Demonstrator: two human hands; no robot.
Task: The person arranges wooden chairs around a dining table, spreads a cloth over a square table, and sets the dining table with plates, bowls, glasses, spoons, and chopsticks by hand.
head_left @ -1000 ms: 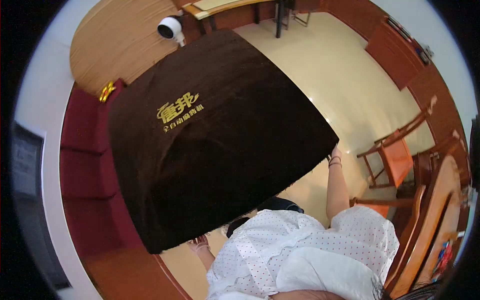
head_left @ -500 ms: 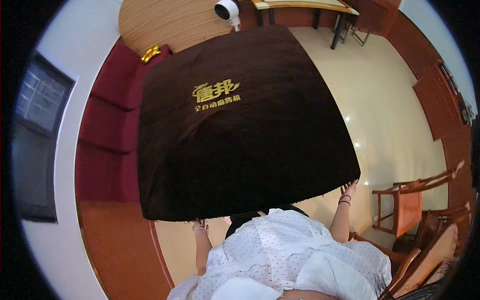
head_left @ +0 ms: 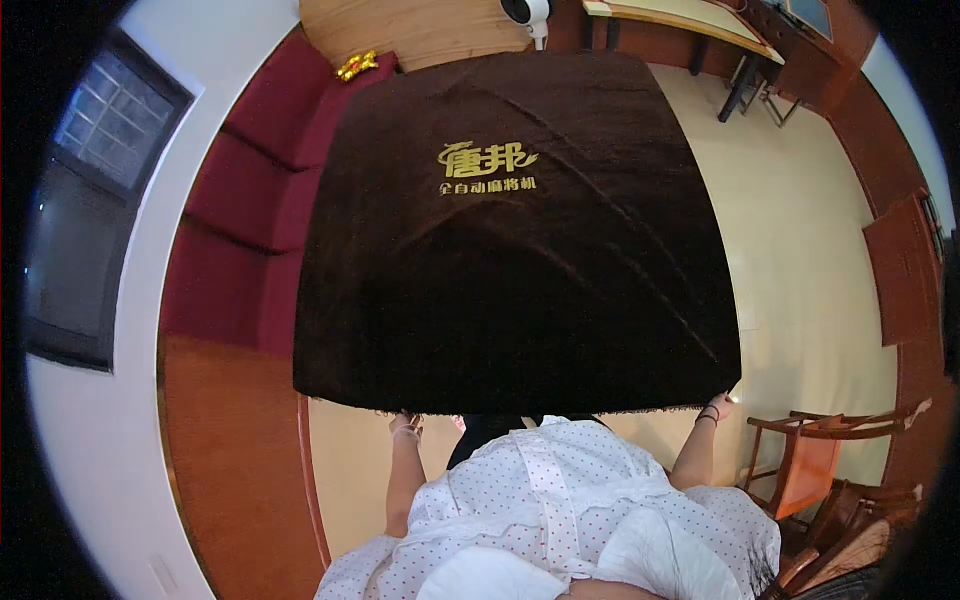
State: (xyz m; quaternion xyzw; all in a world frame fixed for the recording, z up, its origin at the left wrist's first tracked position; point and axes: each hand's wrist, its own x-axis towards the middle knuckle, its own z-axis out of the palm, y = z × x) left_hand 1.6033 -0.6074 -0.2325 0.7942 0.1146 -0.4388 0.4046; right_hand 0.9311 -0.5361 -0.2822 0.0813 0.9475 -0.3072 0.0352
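A dark brown table cover with gold Chinese lettering lies over a square table in front of me. Its near edge hangs just before my body. My right hand pinches the near right corner, and a straight crease runs diagonally from there across the cloth. Along the near edge, towards the left, my left hand is closed at the cover's hem; some of its fingers are hidden by the cloth. The table under the cover does not show.
Maroon sofa seats run along the left side. A wooden chair stands at the right, near my right arm. Behind the cover are a round wooden tabletop, a white camera-like device and another table.
My right hand has drawn the corner outward and down, and diagonal creases have appeared in the cover. The left hand stays at the hem. The whole view has shifted with my head.
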